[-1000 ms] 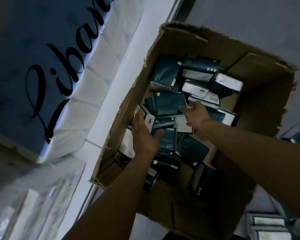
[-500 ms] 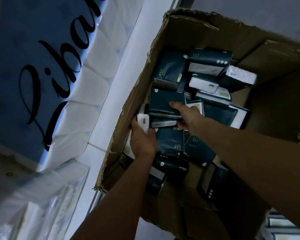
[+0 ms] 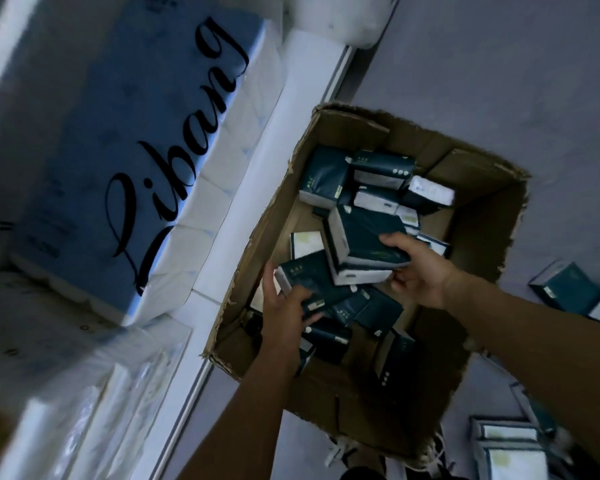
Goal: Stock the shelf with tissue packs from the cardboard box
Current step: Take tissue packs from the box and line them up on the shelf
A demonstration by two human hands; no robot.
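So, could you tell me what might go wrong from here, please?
The right hand pinches a stack of packs by one end; the lower one could slip back into the box. The left hand grips its pack by one end too. Loose packs on the floor could be stepped on.

Hands (image 3: 354, 289) gripping packs (image 3: 364, 242) in box (image 3: 482, 216)

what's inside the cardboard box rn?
The torn brown cardboard box holds loose dark-teal tissue packs. The left hand grips one; the right hand grips another. Bare cardboard floor shows; packs beneath the pile are covered.
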